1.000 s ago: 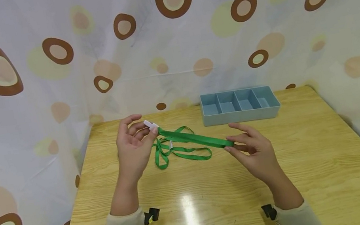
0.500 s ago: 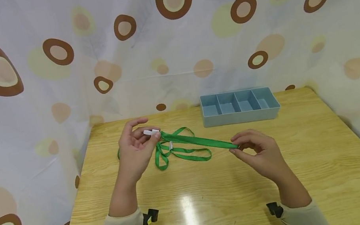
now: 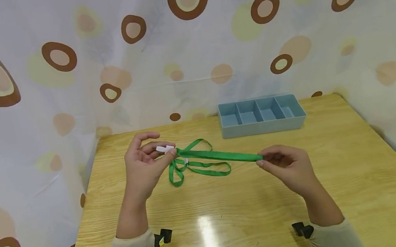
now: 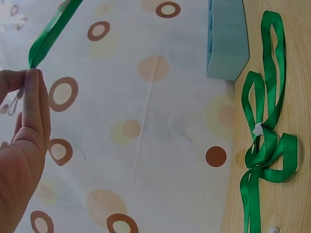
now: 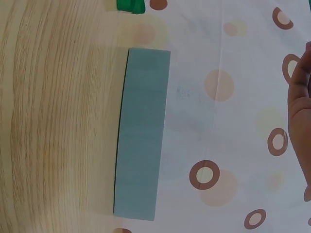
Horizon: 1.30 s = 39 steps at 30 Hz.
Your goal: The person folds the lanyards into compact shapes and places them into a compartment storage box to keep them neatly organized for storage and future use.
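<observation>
A green lanyard strap (image 3: 223,155) stretches between my hands above the table, sloping down toward the right. My left hand (image 3: 140,167) pinches its left end, where a white plastic clip (image 3: 165,149) sticks out between thumb and fingers. In the left wrist view a thin pale loop (image 4: 13,106) hangs under those fingers (image 4: 32,97). My right hand (image 3: 293,168) pinches the other end between thumb and fingertips; only its edge shows in the right wrist view. Behind the held strap, more green ribbon (image 4: 287,153) lies in loose loops on the tabletop, with a small white piece (image 4: 258,129) at their crossing.
A blue-grey tray (image 3: 264,127) with several compartments stands at the back of the wooden table (image 3: 254,219), right of centre. A white curtain (image 3: 154,56) with brown and yellow spots hangs behind and along the sides.
My right hand has shifted right and a little lower, its raised fingers now curled in. The left hand has come slightly down, and the white clip lies flatter.
</observation>
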Each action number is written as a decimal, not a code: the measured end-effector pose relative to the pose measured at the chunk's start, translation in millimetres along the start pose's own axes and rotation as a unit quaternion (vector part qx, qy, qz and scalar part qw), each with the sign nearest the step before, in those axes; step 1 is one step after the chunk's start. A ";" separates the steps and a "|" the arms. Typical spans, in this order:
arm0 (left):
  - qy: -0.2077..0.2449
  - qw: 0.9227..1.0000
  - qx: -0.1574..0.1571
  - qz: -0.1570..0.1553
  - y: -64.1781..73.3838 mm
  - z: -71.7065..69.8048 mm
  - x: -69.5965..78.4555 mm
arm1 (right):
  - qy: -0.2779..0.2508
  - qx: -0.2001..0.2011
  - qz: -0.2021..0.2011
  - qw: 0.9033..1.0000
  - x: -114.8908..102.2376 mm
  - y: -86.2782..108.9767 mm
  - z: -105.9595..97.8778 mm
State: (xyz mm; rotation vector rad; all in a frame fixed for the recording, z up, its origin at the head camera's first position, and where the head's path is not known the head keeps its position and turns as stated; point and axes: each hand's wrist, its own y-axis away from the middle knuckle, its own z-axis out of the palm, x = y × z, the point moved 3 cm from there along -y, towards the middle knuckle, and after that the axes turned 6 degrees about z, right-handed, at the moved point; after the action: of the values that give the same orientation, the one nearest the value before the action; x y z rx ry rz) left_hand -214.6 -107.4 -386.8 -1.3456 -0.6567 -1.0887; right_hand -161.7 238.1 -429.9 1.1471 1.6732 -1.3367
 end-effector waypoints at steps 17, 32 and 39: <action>-0.045 0.994 -0.089 -0.048 4.3 59.0 -0.3 | 0.088 -0.124 -0.019 0.988 -68.6 -23.5 93.8; -0.045 0.994 -0.084 -0.044 3.0 52.6 12.1 | 0.036 -0.116 0.018 0.992 -28.8 -25.5 95.3; -0.050 0.998 -0.036 -0.002 -2.6 31.2 9.5 | -0.005 -0.100 0.056 0.993 -15.0 -24.3 81.9</action>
State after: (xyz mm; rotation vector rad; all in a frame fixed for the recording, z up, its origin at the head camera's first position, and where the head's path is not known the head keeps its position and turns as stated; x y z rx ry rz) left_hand -206.8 -79.2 -372.1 -1.4679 -0.7000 -1.0627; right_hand -179.3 153.3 -426.1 1.0971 1.6686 -1.0782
